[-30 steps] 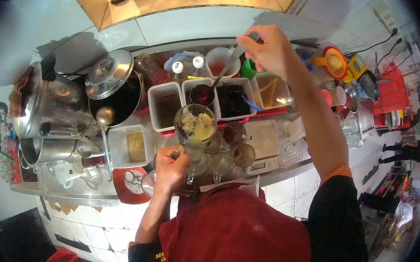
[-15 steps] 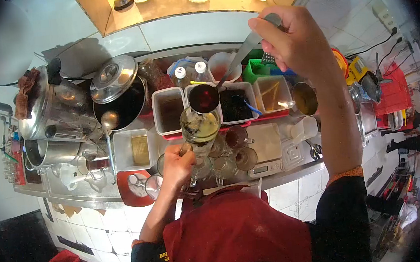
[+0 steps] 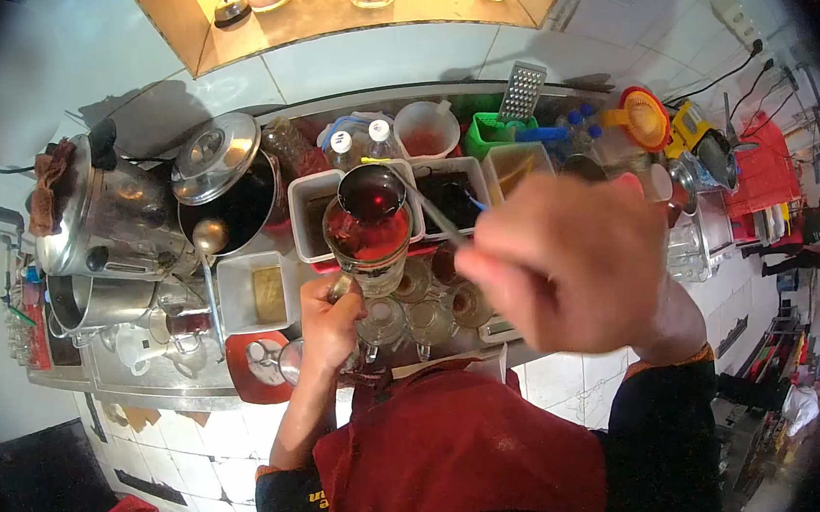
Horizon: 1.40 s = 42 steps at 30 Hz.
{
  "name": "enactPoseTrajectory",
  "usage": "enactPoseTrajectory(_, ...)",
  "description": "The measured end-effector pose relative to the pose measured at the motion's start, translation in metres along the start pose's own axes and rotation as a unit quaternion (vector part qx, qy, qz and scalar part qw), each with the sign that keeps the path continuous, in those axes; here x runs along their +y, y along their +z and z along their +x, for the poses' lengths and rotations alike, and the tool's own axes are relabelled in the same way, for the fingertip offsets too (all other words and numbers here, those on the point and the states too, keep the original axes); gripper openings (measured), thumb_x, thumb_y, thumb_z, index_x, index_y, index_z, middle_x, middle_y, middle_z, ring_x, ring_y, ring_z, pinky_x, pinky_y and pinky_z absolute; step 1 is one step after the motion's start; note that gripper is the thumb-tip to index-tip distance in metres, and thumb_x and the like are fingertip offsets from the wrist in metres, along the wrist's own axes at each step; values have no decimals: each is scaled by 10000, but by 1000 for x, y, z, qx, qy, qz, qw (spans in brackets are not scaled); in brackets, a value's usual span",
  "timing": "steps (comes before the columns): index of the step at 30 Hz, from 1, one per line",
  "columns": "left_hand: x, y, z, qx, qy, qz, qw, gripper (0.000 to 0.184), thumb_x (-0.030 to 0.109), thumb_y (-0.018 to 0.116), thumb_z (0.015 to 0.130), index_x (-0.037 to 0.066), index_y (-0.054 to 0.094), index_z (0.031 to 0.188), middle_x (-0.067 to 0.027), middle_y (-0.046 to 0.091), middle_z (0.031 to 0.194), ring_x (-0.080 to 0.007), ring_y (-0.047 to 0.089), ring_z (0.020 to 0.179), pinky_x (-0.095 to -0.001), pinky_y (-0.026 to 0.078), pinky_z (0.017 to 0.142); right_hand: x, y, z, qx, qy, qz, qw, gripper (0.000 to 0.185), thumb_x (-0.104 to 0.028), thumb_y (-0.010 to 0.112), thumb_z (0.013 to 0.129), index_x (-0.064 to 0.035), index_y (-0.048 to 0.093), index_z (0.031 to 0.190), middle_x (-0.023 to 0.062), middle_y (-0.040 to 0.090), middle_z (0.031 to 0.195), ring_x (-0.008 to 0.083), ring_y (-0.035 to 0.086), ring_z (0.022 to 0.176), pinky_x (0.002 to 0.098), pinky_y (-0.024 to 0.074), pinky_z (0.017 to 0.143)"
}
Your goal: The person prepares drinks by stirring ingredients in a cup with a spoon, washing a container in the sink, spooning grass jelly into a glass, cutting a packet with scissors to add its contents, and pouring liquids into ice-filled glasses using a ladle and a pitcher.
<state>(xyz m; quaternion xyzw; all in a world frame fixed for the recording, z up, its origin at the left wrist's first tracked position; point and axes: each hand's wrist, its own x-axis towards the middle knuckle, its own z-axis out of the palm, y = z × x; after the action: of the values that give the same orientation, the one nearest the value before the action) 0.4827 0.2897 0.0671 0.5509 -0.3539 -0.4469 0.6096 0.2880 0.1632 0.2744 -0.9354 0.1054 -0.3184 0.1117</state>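
My left hand (image 3: 332,329) is closed round the handle of a glass mug (image 3: 371,277), lifted above the counter. Reddish liquid fills the mug's upper part. My right hand (image 3: 567,267), blurred and near the camera, grips the long handle of a ladle (image 3: 372,193). The ladle's bowl hangs tilted at the mug's rim, with dark red liquid in it; whether bowl and rim touch I cannot tell. Several glass mugs (image 3: 429,325) stand below and right of the held one. A plastic tub (image 3: 316,247) sits just behind it.
A large pot (image 3: 274,204) with its lid (image 3: 216,158) askew stands left of the tubs. Another ladle (image 3: 210,236) rests beside it. A green basket (image 3: 487,135) holds a grater (image 3: 522,92) at the back. A square container (image 3: 259,313) sits nearer the counter's front.
My right hand has come down and closer to the camera, tipping the ladle over the mug. The mug's pale yellow contents now look red. My left hand has shifted slightly left with the mug.
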Motion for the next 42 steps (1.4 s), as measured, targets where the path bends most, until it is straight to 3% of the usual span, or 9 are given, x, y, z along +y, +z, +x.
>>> enactPoseTrajectory(13,17,8,-16,42,17,-76,996,226,-9,488,735,50,458,519,5,476,520,-76,418,505,-262,423,686,-19,9,-75,38,-275,-7,961,282,-144,779,730,-13,585,888,33,567,784,100,550,592,220,425,452)
enactPoseTrajectory(16,19,10,-20,48,29,-67,996,231,-8,488,736,54,442,519,11,467,519,-75,412,506,-266,434,735,-21,-10,-88,23,-209,46,977,202,-69,736,704,-56,613,863,37,566,745,138,537,564,237,448,480)
enactPoseTrajectory(18,21,9,-25,40,45,-44,997,231,-6,489,742,56,437,526,15,462,519,-74,408,505,-269,439,763,-18,-8,-102,172,23,13,985,124,-77,705,781,-46,603,843,38,567,699,134,543,563,245,443,466)
enactPoseTrajectory(20,25,8,-31,18,63,-38,997,233,-3,500,751,61,441,534,25,454,520,-67,399,505,-254,415,646,-7,9,-107,395,227,-24,890,105,-104,671,864,-38,592,840,36,574,659,118,545,548,248,437,450)
enactPoseTrajectory(22,29,5,-41,19,63,-30,997,239,1,505,755,62,440,534,30,447,521,-61,390,502,-251,369,579,-2,9,-86,478,286,341,757,112,-138,633,917,-41,602,871,30,593,641,91,529,518,232,431,447)
enactPoseTrajectory(26,45,6,-65,49,104,40,993,241,4,516,755,59,438,534,37,430,520,-47,360,488,-257,227,455,57,67,-90,314,322,228,864,141,-162,622,928,-23,616,902,56,615,657,102,543,521,253,443,457)
enactPoseTrajectory(30,50,-1,-87,51,82,-20,995,195,0,522,700,47,429,535,35,421,516,-55,344,467,-255,231,452,87,128,-96,115,81,27,990,143,-149,643,874,-19,596,834,111,625,743,246,649,694,356,516,581)
enactPoseTrajectory(38,33,33,-81,45,197,60,977,204,-14,557,806,50,497,623,39,462,597,-52,376,528,-241,228,467,116,170,-105,-136,7,-77,988,185,-258,586,868,-73,590,864,89,629,802,272,668,751,388,550,603)
enactPoseTrajectory(42,31,108,-63,-62,199,-75,975,106,-40,517,742,38,478,682,-17,457,620,-103,366,549,-279,258,500,119,87,-173,-36,68,10,997,208,-280,634,837,-86,591,898,110,633,843,320,656,816,440,530,662)
